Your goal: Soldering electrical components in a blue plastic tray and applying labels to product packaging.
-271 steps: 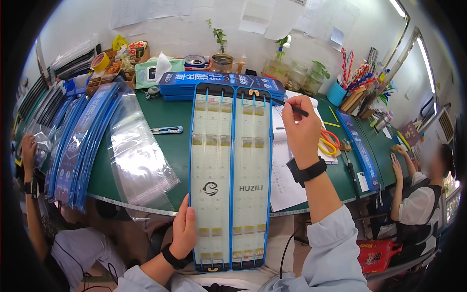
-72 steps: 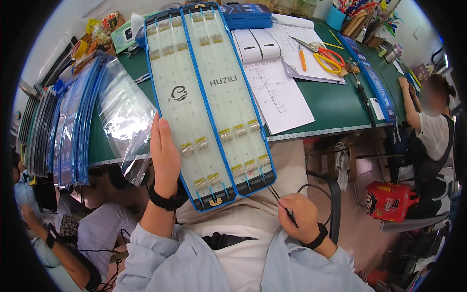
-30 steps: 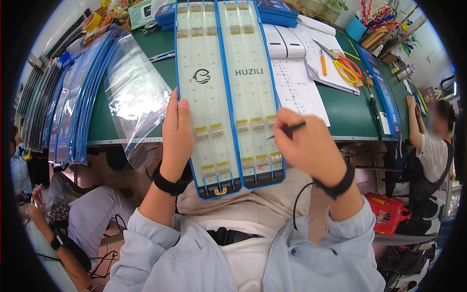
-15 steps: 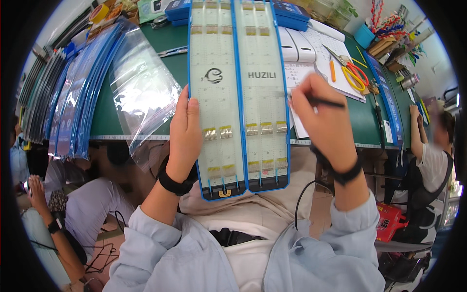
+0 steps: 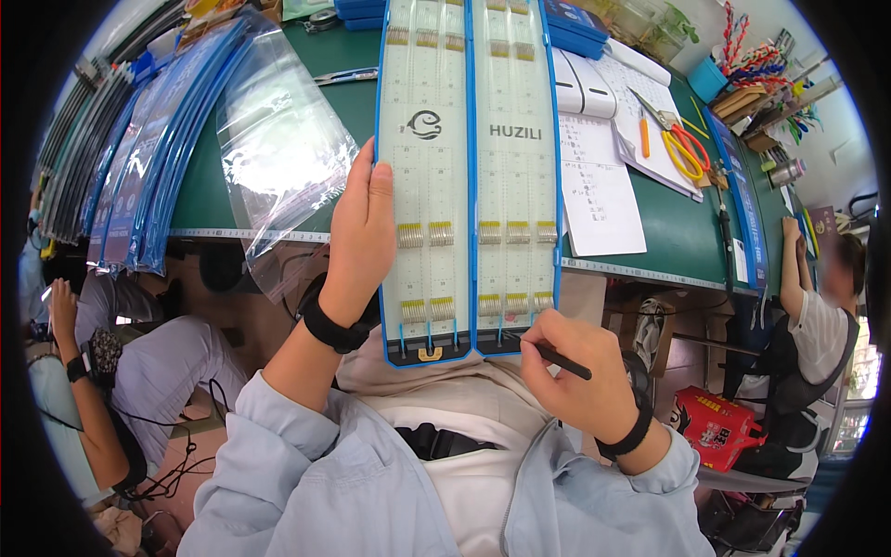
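Note:
A long blue-edged case point(image 5: 427, 186) lies opened in two halves over the table's front edge and my lap. Fine printed lines cover its pale panels, with rows of small metallic pieces topped in yellow across both halves. My left hand point(image 5: 364, 227) grips the case's left edge, thumb on top and fingers partly hidden. At the near right corner, my right hand point(image 5: 580, 371) pinches a slim black pen-like tool point(image 5: 564, 362), its tip by the black end strip point(image 5: 501, 343), where thin blue strands show.
Clear plastic bags point(image 5: 288, 139) and stacked blue packages point(image 5: 176, 130) lie left on the green table point(image 5: 673, 223). Scissors point(image 5: 685, 150), an orange cutter point(image 5: 645, 137) and written papers point(image 5: 603, 209) lie right. A person point(image 5: 817, 316) sits far right; another point(image 5: 83, 390) is left.
My right hand has come down and inward with the black tool, from beside the case to its near right end. In the picture the case sits slightly higher and further right.

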The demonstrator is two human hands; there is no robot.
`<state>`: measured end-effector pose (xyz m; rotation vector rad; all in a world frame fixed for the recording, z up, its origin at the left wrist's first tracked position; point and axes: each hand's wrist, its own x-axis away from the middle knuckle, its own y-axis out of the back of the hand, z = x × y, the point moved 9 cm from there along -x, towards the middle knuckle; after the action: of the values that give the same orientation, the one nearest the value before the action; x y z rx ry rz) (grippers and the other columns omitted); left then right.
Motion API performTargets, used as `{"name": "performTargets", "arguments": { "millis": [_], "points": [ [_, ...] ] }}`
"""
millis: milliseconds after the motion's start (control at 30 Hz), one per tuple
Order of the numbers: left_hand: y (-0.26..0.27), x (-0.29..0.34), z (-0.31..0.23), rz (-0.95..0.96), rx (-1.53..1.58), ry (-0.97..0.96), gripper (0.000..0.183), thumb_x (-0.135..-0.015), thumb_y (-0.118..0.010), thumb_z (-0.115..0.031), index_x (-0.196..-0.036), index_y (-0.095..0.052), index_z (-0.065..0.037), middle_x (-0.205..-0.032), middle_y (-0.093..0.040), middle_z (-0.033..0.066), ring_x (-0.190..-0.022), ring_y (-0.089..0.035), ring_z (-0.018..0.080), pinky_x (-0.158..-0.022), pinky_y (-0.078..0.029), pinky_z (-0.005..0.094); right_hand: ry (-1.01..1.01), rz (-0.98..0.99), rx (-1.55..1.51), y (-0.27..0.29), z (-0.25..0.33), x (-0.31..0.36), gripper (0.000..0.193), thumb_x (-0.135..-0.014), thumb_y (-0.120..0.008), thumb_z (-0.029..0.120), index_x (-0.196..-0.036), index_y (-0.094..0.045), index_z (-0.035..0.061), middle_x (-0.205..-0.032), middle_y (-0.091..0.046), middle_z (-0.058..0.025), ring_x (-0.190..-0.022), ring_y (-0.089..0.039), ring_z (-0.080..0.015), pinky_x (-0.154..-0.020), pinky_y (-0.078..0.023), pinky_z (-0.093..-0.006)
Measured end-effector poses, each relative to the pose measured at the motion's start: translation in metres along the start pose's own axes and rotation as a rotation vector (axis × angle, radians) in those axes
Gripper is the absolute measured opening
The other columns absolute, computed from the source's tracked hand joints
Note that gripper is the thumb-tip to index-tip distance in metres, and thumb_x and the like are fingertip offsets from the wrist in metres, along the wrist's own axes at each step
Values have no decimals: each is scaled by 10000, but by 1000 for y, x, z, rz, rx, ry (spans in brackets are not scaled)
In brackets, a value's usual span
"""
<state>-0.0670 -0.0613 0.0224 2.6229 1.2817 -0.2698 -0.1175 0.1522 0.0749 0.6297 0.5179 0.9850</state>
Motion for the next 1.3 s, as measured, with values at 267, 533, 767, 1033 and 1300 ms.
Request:
{"name": "performTargets", "arguments": {
  "millis": [267,533,767,1033,1300],
  "points": [
    [0,2,4,1,31,23,463,-989,-338,-261,-1320,-339,62,-1189,-534,158,-1075,-518,179,-918,-392,275,76,-29,90,-2,8,1,122,-724,-592,9,-775,-484,30,-623,-507,-110,-573,-521,-298,-517,-409,-370],
    [2,1,3,-15,-27,-39,441,-985,-352,-258,-1317,-366,32,-1157,-557,153,-1030,-544,186,-895,-405,283,178,-113,164,7,13,-29,93,-744,-576,18,-804,-510,43,-634,-521,-130,-584,-535,-315,-522,-415,-376],
    [1,1,4,-10,11,-6,433,-985,-348,-241,-1321,-362,31,-1164,-553,156,-1029,-546,189,-897,-405,284,120,-163,164,35,-11,-105,53,-806,-529,118,-803,-537,66,-579,-540,-154,-544,-553,-348,-491,-426,-380],
    [0,-1,6,21,39,-15,421,-984,-350,-235,-1313,-374,27,-1165,-556,151,-1026,-550,186,-894,-408,278,120,-238,-163,42,8,-94,86,-860,-544,49,-896,-564,-26,-750,-581,-15,-661,-532,-57,-615,-423,-194],
    [1,1,-1,15,3,-59,413,-983,-348,-229,-1309,-379,23,-1144,-571,159,-1015,-559,192,-885,-414,284,41,206,-83,-25,30,-15,76,-776,-574,31,-818,-511,24,-626,-537,-113,-553,-559,-271,-501,-420,-336]
  ]
}}
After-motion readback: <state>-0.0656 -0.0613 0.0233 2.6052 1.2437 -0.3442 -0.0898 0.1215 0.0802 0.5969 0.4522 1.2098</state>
